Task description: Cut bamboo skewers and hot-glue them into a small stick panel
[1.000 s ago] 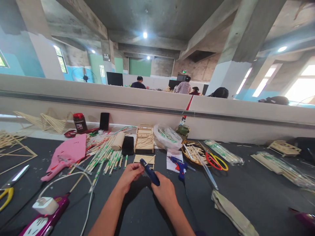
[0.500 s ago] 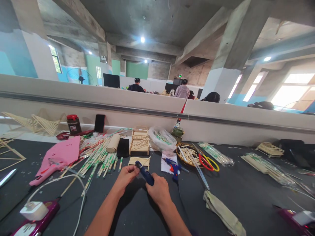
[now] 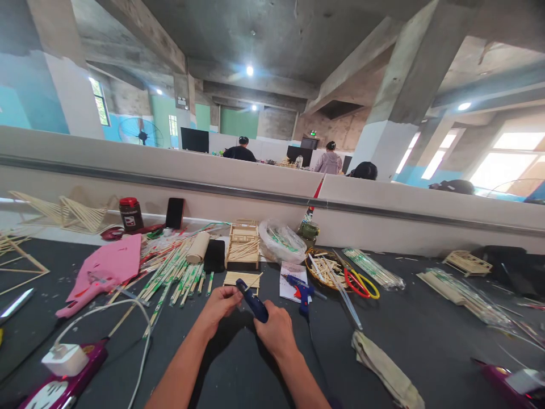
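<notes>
My right hand is wrapped round a slim dark blue handheld tool, whose exact kind I cannot make out. Its far end points up and to the left. Close to that end, the fingers of my left hand are pinched together. Whatever lies between them is too small or hidden to name. Just beyond both hands, a flat panel of wooden sticks lies on the dark table, with a loose stick across it. Behind that panel stands a small wooden stick frame.
To the right lie a blue glue gun, a basket of short sticks, scissors and a folded cloth. Wrapped chopsticks, a pink glue gun and a purple power strip with a white cable are left.
The view has shifted slightly, so the table things sit a little further right. Both hands keep nearly the same pose at the blue tool. A person in the background appears further right.
</notes>
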